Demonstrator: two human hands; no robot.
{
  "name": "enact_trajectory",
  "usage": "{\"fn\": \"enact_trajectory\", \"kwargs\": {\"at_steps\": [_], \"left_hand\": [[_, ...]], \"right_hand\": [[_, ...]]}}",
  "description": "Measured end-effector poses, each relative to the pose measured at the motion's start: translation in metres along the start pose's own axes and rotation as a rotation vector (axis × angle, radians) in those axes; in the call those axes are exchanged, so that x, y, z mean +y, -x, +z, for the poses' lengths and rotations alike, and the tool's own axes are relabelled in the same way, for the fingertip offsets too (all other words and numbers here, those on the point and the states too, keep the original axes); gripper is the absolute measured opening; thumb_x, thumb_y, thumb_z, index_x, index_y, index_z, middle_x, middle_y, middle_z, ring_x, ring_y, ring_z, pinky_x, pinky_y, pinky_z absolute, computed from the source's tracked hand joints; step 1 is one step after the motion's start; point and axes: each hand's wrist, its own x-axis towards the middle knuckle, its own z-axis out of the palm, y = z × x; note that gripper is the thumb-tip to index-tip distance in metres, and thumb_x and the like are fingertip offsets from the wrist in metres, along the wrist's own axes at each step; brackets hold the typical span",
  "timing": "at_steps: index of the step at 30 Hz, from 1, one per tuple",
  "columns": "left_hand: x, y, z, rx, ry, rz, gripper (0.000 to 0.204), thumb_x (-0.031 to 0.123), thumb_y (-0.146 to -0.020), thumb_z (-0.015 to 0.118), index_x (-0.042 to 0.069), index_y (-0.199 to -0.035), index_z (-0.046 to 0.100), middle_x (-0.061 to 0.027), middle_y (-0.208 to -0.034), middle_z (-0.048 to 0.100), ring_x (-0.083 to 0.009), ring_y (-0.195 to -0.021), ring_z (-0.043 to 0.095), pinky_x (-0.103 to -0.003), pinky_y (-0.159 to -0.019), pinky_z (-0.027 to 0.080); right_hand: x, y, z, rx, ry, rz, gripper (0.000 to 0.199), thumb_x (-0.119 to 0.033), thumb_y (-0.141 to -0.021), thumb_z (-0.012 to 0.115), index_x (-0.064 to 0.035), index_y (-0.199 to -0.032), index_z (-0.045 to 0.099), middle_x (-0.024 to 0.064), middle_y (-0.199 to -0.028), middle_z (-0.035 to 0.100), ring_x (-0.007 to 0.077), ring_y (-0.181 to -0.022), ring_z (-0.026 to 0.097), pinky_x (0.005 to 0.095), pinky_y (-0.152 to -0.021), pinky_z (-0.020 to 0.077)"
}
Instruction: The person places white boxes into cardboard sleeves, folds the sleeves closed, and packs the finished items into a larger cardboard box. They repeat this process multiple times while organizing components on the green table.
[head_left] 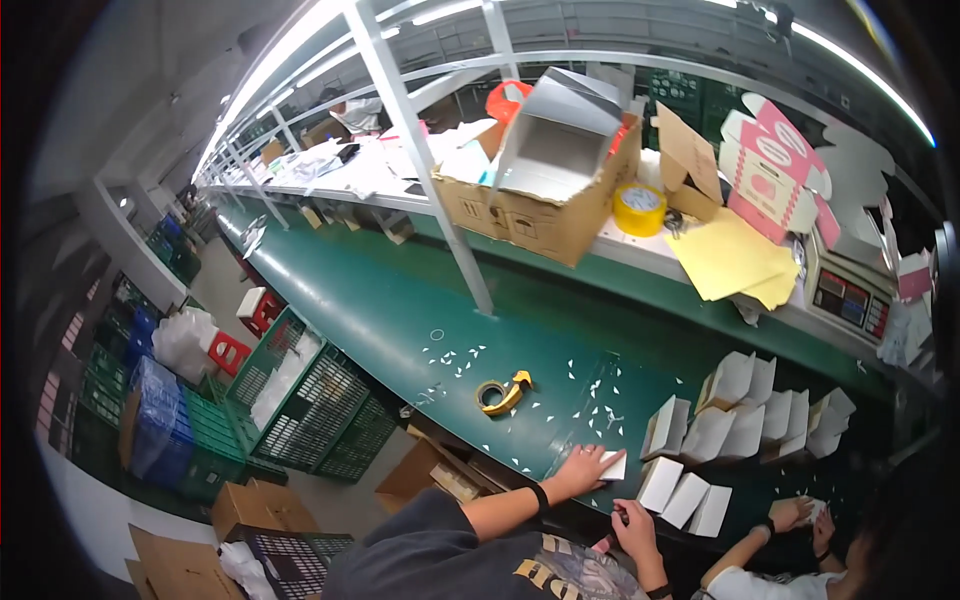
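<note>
My left hand [580, 471] lies with its fingers stretched out over a small white carton piece [615, 467] on the green belt. Closer to my body, my right hand [637, 533] is closed on a small dark tool [622, 517], whose kind I cannot make out. Small white triangular scraps [598, 410] are scattered past my left hand. Just right of my hands stand white boxes [660, 484] in a short row. Behind them are several open-topped white boxes [708, 432] with raised flaps.
A yellow tape dispenser [503, 393] lies on the belt [350, 290]. Above it, a shelf holds a cardboard box [540, 215], yellow tape [640, 208] and yellow paper [735, 262]. Green crates [320, 400] stand at left. A co-worker's hands [795, 514] work at the lower right.
</note>
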Motion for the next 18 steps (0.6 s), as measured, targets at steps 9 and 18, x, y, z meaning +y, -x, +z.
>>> {"fn": "enact_trajectory", "kwargs": {"at_steps": [9, 18], "left_hand": [[-0.047, 0.011, -0.037, -0.239, 0.294, 0.052, 0.092, 0.042, -0.072, 0.076, 0.017, -0.147, 0.031, -0.0186, -0.110, 0.055, -0.0371, -0.103, 0.056, -0.045, -0.086, 0.045], [-0.098, -0.013, -0.097, -0.395, 0.866, 0.196, 0.072, 0.040, -0.079, 0.073, 0.004, -0.136, 0.047, -0.0212, -0.131, 0.054, -0.0335, -0.117, 0.055, -0.037, -0.099, 0.043]], "right_hand": [[-0.018, -0.029, 0.029, 0.174, 0.193, -0.091, 0.071, -0.015, -0.075, 0.074, -0.0023, -0.135, 0.039, 0.0198, -0.124, 0.051, 0.0353, -0.115, 0.053, 0.0396, -0.098, 0.0434], [0.000, -0.065, 0.080, -0.096, -0.763, 0.148, 0.078, -0.013, -0.080, 0.076, -0.0006, -0.141, 0.028, 0.0116, -0.132, 0.047, 0.0204, -0.121, 0.047, 0.0372, -0.103, 0.0392]]}}
